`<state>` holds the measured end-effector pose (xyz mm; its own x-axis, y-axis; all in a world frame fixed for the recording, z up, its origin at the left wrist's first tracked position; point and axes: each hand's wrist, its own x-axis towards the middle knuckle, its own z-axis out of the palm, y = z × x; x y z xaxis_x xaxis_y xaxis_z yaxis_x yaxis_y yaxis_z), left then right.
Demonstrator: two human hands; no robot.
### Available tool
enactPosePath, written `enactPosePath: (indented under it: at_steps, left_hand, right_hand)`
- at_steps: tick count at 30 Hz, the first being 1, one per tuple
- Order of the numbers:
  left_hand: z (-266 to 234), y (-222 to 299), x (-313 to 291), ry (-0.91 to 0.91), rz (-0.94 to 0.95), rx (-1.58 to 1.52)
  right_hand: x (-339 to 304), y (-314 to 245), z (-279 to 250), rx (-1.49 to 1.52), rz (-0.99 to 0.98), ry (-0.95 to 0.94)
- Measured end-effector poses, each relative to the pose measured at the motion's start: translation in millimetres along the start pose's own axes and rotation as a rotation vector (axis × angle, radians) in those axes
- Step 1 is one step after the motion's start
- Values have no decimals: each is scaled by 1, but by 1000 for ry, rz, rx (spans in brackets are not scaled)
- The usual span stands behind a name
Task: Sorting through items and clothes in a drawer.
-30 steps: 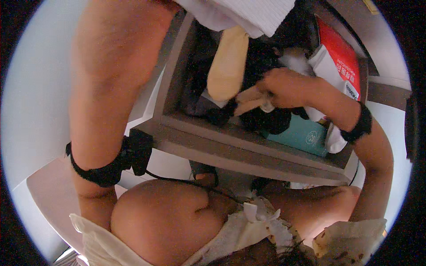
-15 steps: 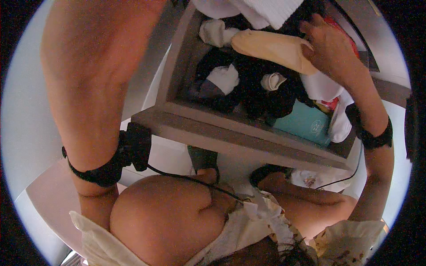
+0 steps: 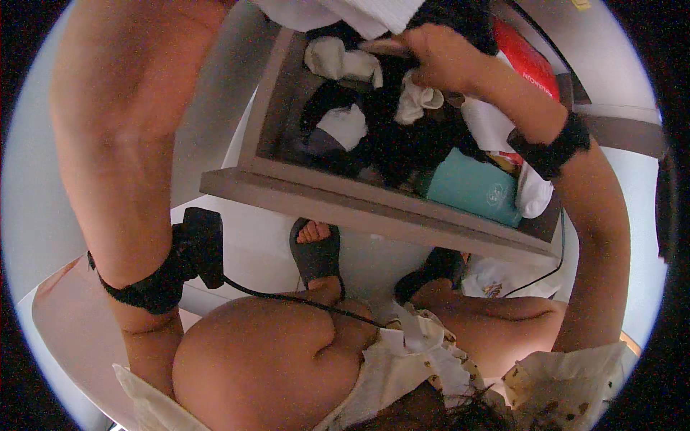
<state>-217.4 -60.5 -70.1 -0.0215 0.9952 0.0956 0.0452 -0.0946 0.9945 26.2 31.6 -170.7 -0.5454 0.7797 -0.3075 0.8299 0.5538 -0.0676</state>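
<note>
My right hand reaches over the open drawer, fingers curled and pointing left beneath a white ribbed cloth. What it grips is hidden. Under it lies a white rolled sock. Along the left side of the drawer are a pale bunched sock and a white-and-grey sock, among dark clothes. My left forearm runs up past the drawer; its hand is beyond the top edge. The white cloth hangs in from there.
A teal box and a white sock lie at the drawer's near right, a red package at its far right. Straps circle both arms; a cable crosses my lap. Below the drawer are my feet in dark slippers and a white bag.
My right hand has moved left across the drawer. The long beige sock beside it no longer shows. The white rolled sock sits farther up and left, and the red package is more exposed.
</note>
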Motion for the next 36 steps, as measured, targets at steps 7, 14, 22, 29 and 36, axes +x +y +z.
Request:
enactPosePath:
  at_steps: [7,14,22,29,36]
  left_hand:
    - [-4,2,-7,11,2,7]
    - [-3,2,-11,16,4,-1]
    - [1,10,-17,5,-8,20]
    - [11,6,-14,-18,-22,12]
    - [27,5,-16,-34,-19,13]
  right_hand:
    - [-23,-19,-78,834,278,144]
    - [-29,-9,-18,1035,141,53]
    - [-11,40,106,-131,-27,-241]
    - [7,14,97,-175,21,-243]
    - [-6,0,86,-111,145,-169]
